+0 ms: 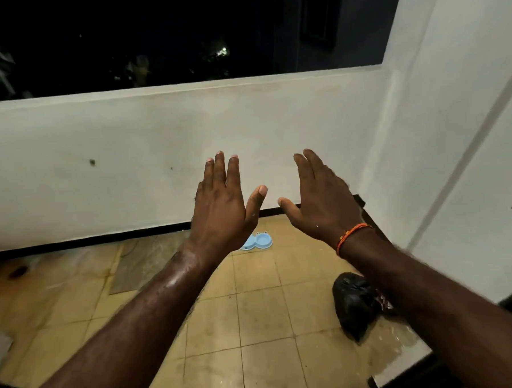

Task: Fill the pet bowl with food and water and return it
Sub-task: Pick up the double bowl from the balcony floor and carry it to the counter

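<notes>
A light blue double pet bowl (260, 241) lies on the tan tiled floor close to the white balcony wall, partly hidden behind my left wrist. My left hand (222, 204) is raised in front of me, palm away, fingers spread, holding nothing. At the same height to the right my right hand (320, 199) is also held up with its fingers apart and empty, an orange thread band around its wrist. Both hands hover well above the bowl. I cannot tell what the bowl's wells hold.
A black plastic bag (355, 304) sits on the floor at the right, near a white wall (452, 124). The low parapet wall (128, 159) closes the far side, darkness beyond it. A grey mat (140, 265) lies on wet tiles at the left.
</notes>
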